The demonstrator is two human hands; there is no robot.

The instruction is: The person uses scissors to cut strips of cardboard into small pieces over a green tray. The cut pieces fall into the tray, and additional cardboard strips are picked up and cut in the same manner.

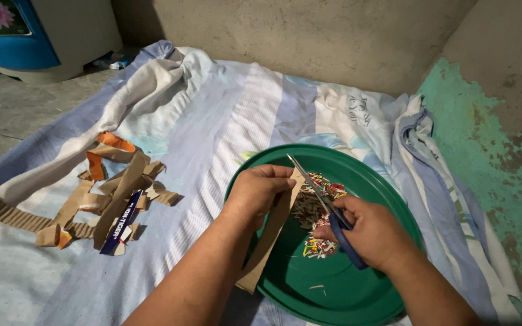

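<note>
My left hand (260,188) pinches a long brown cardboard strip (267,241) and holds it upright over a round green tray (364,290). Blue-handled scissors (327,208) are gripped in my right hand (373,232), their metal blades parted and angled up against the top edge of the strip. A small heap of colourful cardboard snippets (321,211) lies in the tray just beneath the blades, partly hidden by my right hand.
The tray rests on a pale blue and white striped cloth (225,127) spread over the floor. A loose pile of brown and orange cardboard strips (104,199) lies on the cloth at the left. A concrete wall (309,36) is behind, with green-stained floor (484,157) to the right.
</note>
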